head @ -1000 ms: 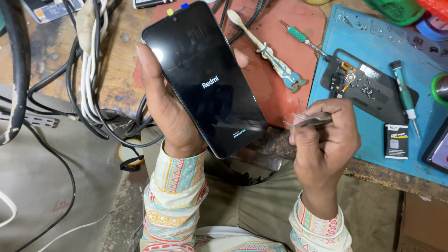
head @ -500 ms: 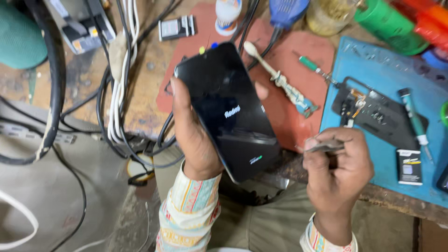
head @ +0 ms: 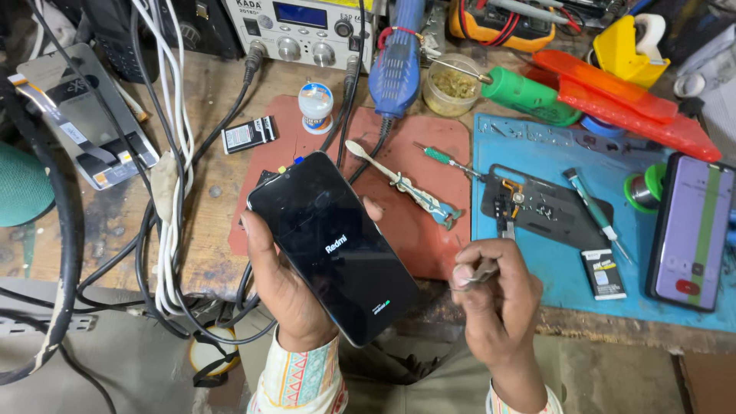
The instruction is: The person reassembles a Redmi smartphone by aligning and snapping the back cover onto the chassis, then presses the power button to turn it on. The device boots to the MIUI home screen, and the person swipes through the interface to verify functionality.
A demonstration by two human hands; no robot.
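Phone held up over the bench edge.
Left hand [head: 287, 295] grips the dark phone [head: 332, 247], fingers wrapped round its sides; right hand [head: 494, 303] is clenched on tweezers [head: 481, 272] near the blue mat [head: 552, 253].

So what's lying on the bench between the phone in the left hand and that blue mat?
In the head view, between the phone and the blue mat lies the red mat, carrying a worn toothbrush.

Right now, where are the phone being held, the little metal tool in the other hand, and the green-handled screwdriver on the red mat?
black phone [head: 333, 249], head view: middle of its dark screen.
metal tool [head: 483, 271], head view: the shiny end showing between the fingers.
green-handled screwdriver [head: 438, 156], head view: its green grip.
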